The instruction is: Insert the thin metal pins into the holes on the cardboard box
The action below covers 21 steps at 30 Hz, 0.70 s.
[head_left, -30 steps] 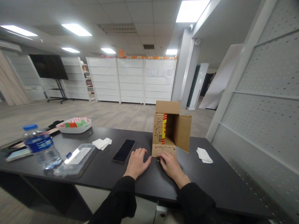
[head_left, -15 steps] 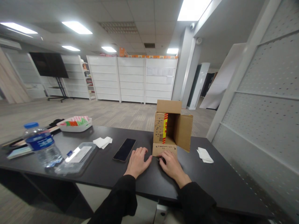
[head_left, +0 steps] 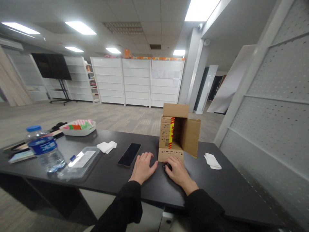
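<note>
My left hand (head_left: 143, 167) rests on the dark table (head_left: 152, 190) with its fingers loosely bent and thumb apart, holding nothing that I can see. To its left lies a black smartphone (head_left: 129, 155), face up and untouched. Just in front of the open cardboard box (head_left: 165, 132), my right hand (head_left: 178, 170) is curled over a small black object (head_left: 168, 166); most of that object is hidden under the palm and fingers. Its fingertips overlap the box's lower front flap (head_left: 172, 154). The box opening faces me, with one flap up and another swung out right.
Left on the table are a water bottle (head_left: 44, 149), a clear plastic case (head_left: 80, 162), white tissues (head_left: 106, 147) and a white basket (head_left: 79, 129) of colourful packets. Another folded tissue (head_left: 212, 160) lies right of the box. A perforated partition (head_left: 272, 116) borders the right side.
The whole view has shifted very slightly, with things sitting a little further right. Both hands keep their places on the table.
</note>
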Each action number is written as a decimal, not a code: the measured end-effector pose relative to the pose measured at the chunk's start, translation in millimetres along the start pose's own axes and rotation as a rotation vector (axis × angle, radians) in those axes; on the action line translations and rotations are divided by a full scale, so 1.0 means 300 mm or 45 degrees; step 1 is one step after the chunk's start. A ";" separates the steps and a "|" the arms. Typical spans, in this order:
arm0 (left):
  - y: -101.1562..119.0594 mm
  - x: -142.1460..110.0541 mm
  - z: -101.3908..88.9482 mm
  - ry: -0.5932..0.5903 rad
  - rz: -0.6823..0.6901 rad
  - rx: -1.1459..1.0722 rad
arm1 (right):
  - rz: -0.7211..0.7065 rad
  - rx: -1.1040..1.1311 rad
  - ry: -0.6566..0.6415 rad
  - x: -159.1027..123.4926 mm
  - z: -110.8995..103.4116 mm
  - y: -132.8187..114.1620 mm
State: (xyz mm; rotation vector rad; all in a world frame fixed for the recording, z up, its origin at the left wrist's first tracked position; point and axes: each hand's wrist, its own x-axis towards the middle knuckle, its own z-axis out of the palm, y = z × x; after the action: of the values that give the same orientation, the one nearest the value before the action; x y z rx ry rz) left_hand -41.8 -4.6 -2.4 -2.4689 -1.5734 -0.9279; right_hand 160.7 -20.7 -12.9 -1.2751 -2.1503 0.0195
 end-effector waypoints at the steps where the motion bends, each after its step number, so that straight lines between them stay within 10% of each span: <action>1: 0.000 0.000 0.000 -0.001 -0.001 0.003 | -0.001 0.002 -0.003 0.000 -0.001 -0.001; 21: -0.003 -0.002 0.004 0.004 0.010 0.006 | 0.014 0.084 -0.046 -0.001 -0.010 -0.010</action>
State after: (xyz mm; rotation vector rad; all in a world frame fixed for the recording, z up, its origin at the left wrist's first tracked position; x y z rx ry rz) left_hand -42.0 -4.2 -3.9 -2.4672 -1.5623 -0.9248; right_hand 160.1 -23.3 -9.7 -1.2577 -2.1550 0.1179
